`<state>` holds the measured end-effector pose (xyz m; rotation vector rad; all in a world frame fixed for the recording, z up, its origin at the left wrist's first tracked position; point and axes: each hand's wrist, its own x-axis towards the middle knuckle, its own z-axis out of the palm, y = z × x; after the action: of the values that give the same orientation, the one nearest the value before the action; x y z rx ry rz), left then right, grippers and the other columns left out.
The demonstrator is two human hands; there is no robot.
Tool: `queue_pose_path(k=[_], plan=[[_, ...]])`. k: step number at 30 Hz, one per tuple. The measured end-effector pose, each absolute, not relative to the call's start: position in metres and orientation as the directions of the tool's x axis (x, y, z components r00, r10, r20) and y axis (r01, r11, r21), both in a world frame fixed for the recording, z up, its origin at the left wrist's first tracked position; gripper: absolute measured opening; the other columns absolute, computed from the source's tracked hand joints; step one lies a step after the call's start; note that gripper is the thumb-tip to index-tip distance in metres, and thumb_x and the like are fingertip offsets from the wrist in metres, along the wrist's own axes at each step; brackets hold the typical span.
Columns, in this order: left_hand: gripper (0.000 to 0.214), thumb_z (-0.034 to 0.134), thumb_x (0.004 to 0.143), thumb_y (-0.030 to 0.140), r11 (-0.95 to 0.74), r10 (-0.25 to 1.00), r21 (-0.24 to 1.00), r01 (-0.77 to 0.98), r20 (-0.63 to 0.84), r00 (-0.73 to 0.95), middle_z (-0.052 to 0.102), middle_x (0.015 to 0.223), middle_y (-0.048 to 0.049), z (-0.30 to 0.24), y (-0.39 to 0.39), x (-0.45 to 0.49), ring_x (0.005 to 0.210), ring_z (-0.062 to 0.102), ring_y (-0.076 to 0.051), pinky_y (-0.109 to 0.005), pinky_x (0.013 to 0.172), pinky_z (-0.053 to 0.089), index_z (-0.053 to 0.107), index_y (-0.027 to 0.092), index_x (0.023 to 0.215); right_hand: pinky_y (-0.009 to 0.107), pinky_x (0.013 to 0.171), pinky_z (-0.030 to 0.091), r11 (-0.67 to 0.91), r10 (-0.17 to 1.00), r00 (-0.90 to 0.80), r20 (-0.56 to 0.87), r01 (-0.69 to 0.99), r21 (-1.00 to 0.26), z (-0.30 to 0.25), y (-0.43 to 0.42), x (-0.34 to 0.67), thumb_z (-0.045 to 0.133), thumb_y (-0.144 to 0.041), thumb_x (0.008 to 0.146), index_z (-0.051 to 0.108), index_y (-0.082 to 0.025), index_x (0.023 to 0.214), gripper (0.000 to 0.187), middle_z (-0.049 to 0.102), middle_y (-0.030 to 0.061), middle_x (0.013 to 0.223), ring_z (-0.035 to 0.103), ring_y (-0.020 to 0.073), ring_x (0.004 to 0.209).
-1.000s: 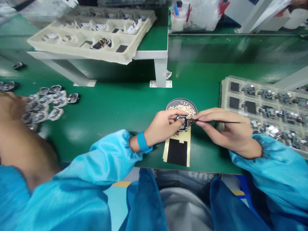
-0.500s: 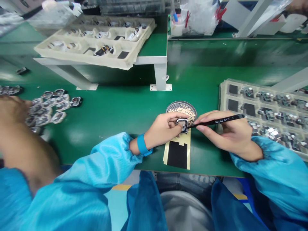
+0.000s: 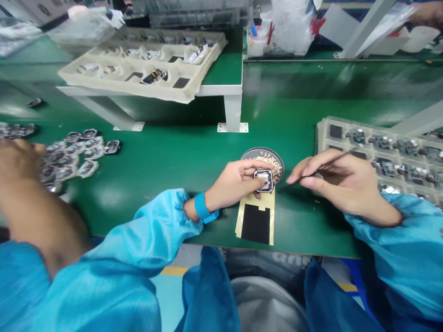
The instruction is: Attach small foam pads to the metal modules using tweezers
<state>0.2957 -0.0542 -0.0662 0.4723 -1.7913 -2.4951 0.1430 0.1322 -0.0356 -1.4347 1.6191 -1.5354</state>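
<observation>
Over the green table [image 3: 173, 157], the right grip [image 3: 341, 184], clamping tweezers [image 3: 334, 160], is drawing away from the small case [image 3: 264, 180] the left grip [image 3: 235, 184] is pinching.

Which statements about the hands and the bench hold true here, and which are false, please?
1. The left hand holds a small square part. True.
2. The right hand is empty. False: it grips a thin dark tool.
3. The right hand touches the part. False: bare green bench shows between them.
4. A round dish of small pale pieces lies just behind the part. True.
5. The blue band sits on the right wrist. False: it is on the left wrist.
</observation>
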Motion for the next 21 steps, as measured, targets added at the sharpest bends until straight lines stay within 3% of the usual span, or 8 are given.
queue_pose_path(k=[3, 6, 9, 16, 21], plan=[[0.042, 0.076, 0.078, 0.014, -0.369, -0.167, 0.92, -0.134, -0.207, -0.964, 0.075, 0.095, -0.0112, -0.067, -0.054, 0.297, 0.078, 0.071, -0.017, -0.024, 0.06, 0.062, 0.07, 0.009, 0.119, 0.035, 0.08, 0.064, -0.266, -0.835, -0.374, 0.404, -0.368, -0.891, -0.028, 0.131, 0.145, 0.071, -0.01, 0.088, 0.067, -0.024, 0.103, 0.022, 0.075, 0.0038, 0.094, 0.075, 0.0199, 0.089], [0.041, 0.076, 0.08, 0.015, -0.391, -0.135, 0.913, -0.118, -0.184, -0.974, 0.075, 0.098, -0.0122, -0.067, -0.052, 0.298, 0.08, 0.071, -0.017, -0.024, 0.061, 0.063, 0.069, 0.008, 0.12, 0.037, 0.081, 0.063, -0.31, -0.748, -0.395, 0.533, -0.503, -0.807, -0.03, 0.126, 0.153, 0.075, -0.006, 0.083, 0.068, -0.025, 0.104, 0.029, 0.076, 0.0048, 0.096, 0.075, 0.0218, 0.093], [0.041, 0.077, 0.081, 0.016, -0.42, -0.105, 0.902, -0.101, -0.159, -0.982, 0.074, 0.095, -0.0111, -0.068, -0.051, 0.298, 0.08, 0.071, -0.017, -0.025, 0.062, 0.063, 0.068, 0.008, 0.12, 0.039, 0.083, 0.064, -0.311, -0.737, -0.339, 0.584, -0.597, -0.739, -0.039, 0.122, 0.157, 0.08, -0.008, 0.079, 0.071, -0.025, 0.104, 0.031, 0.077, 0.0057, 0.101, 0.075, 0.0232, 0.096], [0.045, 0.081, 0.079, 0.021, -0.411, -0.101, 0.906, -0.101, -0.155, -0.983, 0.073, 0.093, -0.01, -0.07, -0.051, 0.297, 0.081, 0.07, -0.018, -0.027, 0.063, 0.063, 0.068, 0.008, 0.12, 0.041, 0.086, 0.064, -0.299, -0.738, -0.33, 0.588, -0.622, -0.724, -0.052, 0.122, 0.154, 0.08, -0.011, 0.079, 0.072, -0.028, 0.109, 0.035, 0.077, 0.0032, 0.105, 0.074, 0.0227, 0.099], [0.043, 0.079, 0.08, 0.024, -0.347, -0.138, 0.931, -0.112, -0.169, -0.976, 0.072, 0.095, -0.0107, -0.069, -0.048, 0.299, 0.081, 0.07, -0.019, -0.027, 0.064, 0.063, 0.07, 0.01, 0.12, 0.044, 0.089, 0.064, -0.217, -0.742, -0.425, 0.519, -0.58, -0.785, -0.054, 0.123, 0.161, 0.08, -0.018, 0.082, 0.07, -0.028, 0.103, 0.025, 0.077, 0.0035, 0.102, 0.074, 0.0237, 0.1]])
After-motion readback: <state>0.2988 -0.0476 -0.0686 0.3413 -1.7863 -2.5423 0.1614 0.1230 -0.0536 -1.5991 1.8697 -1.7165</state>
